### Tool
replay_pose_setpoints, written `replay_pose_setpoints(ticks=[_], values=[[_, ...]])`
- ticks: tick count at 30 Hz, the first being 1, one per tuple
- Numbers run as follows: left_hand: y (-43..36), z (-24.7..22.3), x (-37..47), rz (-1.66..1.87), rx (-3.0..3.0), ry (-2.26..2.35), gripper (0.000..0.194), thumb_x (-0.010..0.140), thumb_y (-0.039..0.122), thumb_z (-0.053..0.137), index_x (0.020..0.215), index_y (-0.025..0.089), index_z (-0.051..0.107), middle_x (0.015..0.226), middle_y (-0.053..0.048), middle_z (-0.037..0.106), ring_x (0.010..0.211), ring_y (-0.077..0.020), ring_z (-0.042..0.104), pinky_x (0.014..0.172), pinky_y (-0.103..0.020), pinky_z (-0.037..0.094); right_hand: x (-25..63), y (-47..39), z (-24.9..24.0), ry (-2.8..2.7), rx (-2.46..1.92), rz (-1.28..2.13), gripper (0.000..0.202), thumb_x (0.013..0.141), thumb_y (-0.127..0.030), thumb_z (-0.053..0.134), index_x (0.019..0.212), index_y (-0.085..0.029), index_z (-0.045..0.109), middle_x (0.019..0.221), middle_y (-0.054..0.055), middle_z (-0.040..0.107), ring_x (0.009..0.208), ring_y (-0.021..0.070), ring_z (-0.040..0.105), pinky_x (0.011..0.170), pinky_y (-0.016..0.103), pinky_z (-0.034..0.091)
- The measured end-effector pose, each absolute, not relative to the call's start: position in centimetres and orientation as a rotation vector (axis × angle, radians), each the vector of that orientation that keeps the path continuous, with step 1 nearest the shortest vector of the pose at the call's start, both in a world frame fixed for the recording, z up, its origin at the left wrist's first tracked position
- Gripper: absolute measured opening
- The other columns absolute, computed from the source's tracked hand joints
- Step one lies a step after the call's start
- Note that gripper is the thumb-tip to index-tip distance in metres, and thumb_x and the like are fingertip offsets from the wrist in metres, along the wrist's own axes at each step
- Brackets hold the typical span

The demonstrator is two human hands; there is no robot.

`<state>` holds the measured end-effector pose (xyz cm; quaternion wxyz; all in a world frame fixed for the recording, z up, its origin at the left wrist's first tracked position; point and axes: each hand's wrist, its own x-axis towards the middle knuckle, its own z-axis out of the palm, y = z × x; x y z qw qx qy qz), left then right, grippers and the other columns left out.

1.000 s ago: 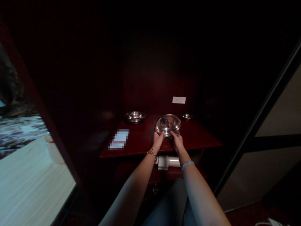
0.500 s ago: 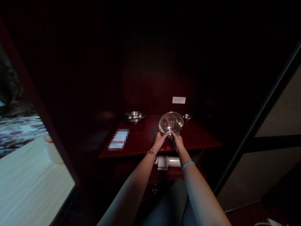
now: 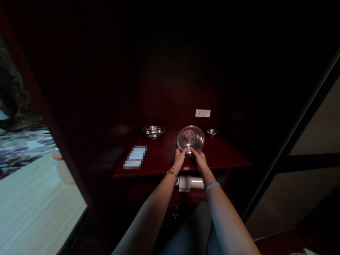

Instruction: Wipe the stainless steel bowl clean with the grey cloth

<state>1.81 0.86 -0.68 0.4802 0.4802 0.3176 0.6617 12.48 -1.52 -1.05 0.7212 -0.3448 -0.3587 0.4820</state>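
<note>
from afar i see the left hand (image 3: 179,159) and right hand (image 3: 200,159) pinching the near rim of the steel dish (image 3: 190,139), tilted over the red desk (image 3: 159,157); a weak pinch could let it drop against the small bowl (image 3: 211,132).

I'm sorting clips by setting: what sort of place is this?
Perhaps a home or hotel room: a dark red shelf, a socket panel behind it, and a pale tabletop to the left.

The shelf (image 3: 159,157) was dark red, the plate (image 3: 190,139) over it silver, the socket (image 3: 203,113) behind it white, the table (image 3: 34,202) left of it pale and wood-grained.
</note>
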Motion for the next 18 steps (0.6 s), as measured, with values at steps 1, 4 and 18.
replay_pose_setpoints(ticks=[1, 4, 18], values=[[0.91, -0.69, 1.81, 1.622, 1.161, 0.778, 0.031, 0.073, 0.020, 0.066, 0.103, 0.014, 0.061, 0.110, -0.012, 0.069, 0.106, -0.0230, 0.063, 0.098, -0.040, 0.045, 12.46, -1.52, -1.03, -0.787, -0.758, 1.071, 0.035, 0.058, -0.032, 0.083, 0.084, -0.013, 0.070, 0.082, 0.004, 0.075, 0.070, 0.0141, 0.067, 0.066, 0.023, 0.052], [0.83, -0.52, 1.73, 1.661, 1.158, 0.784, 0.030, 0.073, 0.019, 0.065, 0.103, 0.014, 0.060, 0.111, -0.012, 0.068, 0.106, -0.0227, 0.063, 0.099, -0.039, 0.044, 12.40, -1.62, -0.87, -0.754, -0.741, 1.084, 0.033, 0.059, -0.031, 0.083, 0.083, -0.014, 0.070, 0.084, 0.003, 0.075, 0.070, 0.0130, 0.067, 0.064, 0.022, 0.052], [0.89, -0.53, 1.64, 1.783, 1.200, 0.807, 0.047, 0.075, 0.017, 0.065, 0.119, 0.016, 0.048, 0.123, -0.012, 0.061, 0.113, -0.0198, 0.059, 0.105, -0.035, 0.039, 12.26, -2.34, -0.12, -0.690, -0.713, 1.078, 0.031, 0.061, -0.035, 0.081, 0.081, -0.014, 0.069, 0.083, 0.003, 0.074, 0.071, 0.0128, 0.066, 0.065, 0.022, 0.052]])
